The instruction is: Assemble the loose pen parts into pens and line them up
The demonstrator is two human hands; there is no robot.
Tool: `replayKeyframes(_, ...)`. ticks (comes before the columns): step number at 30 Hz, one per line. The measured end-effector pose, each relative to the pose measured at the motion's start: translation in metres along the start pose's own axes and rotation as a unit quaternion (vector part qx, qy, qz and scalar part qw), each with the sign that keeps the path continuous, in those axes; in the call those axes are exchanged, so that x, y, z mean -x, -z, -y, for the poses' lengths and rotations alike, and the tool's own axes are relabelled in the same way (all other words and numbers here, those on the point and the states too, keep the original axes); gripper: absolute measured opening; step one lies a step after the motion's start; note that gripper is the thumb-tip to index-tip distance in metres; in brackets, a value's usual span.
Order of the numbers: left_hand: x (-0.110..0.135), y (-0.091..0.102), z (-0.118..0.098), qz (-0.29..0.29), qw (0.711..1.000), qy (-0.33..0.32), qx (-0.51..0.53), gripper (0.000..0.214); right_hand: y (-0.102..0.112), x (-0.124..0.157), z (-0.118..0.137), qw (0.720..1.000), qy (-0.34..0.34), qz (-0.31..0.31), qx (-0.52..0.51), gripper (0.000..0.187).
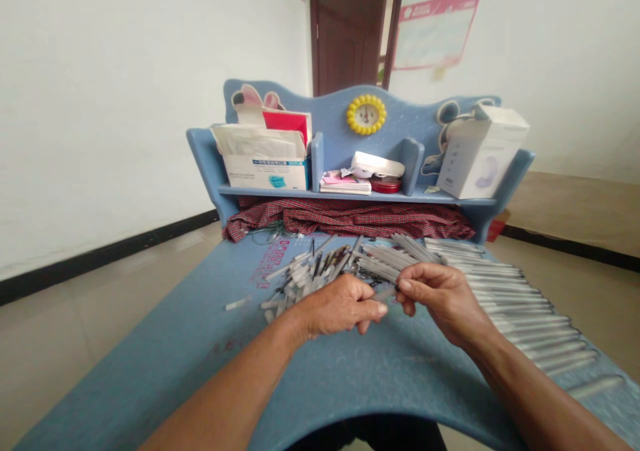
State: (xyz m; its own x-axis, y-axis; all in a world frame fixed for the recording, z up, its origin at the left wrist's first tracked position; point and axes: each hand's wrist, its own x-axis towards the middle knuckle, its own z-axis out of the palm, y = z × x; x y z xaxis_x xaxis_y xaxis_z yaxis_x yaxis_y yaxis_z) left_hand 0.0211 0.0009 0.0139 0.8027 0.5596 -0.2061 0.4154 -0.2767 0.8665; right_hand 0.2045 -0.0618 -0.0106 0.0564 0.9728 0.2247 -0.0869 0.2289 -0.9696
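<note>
My left hand (340,307) and my right hand (443,297) meet over the blue desk (200,331), both pinching one thin grey pen-like stick (386,294) between their fingertips. My right hand also holds a fan of several similar grey sticks (395,254) that juts up and left from its fingers. Just beyond my left hand lies a loose pile of grey and dark sticks (310,271). To the right of my right hand, a long row of grey sticks (520,311) lies side by side along the desk edge.
A red checked cloth (350,217) lies under the desk's shelf. The shelf holds a box of masks (265,164), booklets and a red tin (385,184), a white box (483,151) and a small yellow clock (367,114). A brown door stands behind.
</note>
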Motion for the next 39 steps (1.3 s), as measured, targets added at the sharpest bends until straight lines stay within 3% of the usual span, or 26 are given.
replayKeyframes(19, 0.003, 0.001, -0.001, 0.017, 1.0, 0.006, -0.017, 0.028, 0.002, 0.002, 0.0, 0.995, 0.014, 0.036, 0.087, 0.016)
replayKeyframes(25, 0.0, 0.002, 0.004, 0.035, 0.999, 0.003, -0.04, 0.028, 0.005, 0.002, 0.001, 0.979, 0.025, 0.045, 0.197, 0.017)
replayKeyframes(39, 0.001, 0.002, 0.002, 0.059, 0.995, 0.011, -0.083, 0.027, 0.012, 0.002, 0.0, 0.936, -0.013, 0.165, 0.309, 0.047)
